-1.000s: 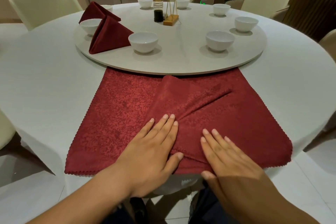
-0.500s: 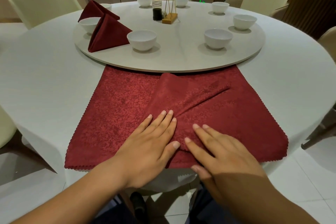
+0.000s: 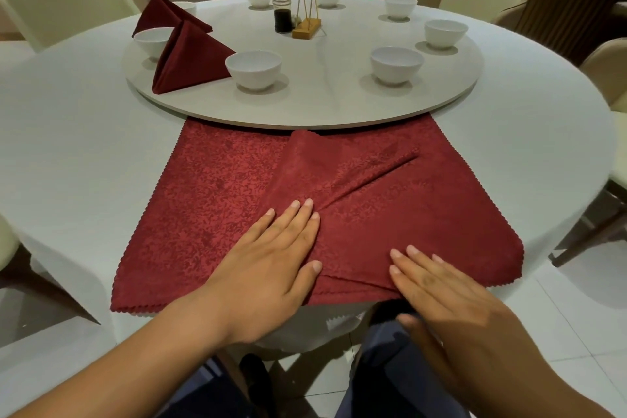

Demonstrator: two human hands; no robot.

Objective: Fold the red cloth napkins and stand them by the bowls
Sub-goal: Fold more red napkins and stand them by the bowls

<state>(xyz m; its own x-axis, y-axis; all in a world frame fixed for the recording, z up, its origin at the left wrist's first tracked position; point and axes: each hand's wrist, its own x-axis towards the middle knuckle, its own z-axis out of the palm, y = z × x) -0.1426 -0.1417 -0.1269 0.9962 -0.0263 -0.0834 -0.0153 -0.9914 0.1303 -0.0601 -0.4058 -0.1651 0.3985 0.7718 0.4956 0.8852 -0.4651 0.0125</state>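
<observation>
Right hand (image 3: 444, 292) slid rightward, pressing napkin (image 3: 210, 207)

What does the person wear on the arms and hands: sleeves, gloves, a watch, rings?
Nothing visible. The left hand and the right hand are bare, without gloves or rings. Both forearms are bare to the picture's edge: no sleeve, no watch, no bracelet. The nails are short and unpainted.

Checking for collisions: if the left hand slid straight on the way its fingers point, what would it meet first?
Flat on the napkin, the left hand points forward and slightly right. Sliding on, it would cross more napkin, then likely meet the turntable rim first; depth is unclear.
</observation>
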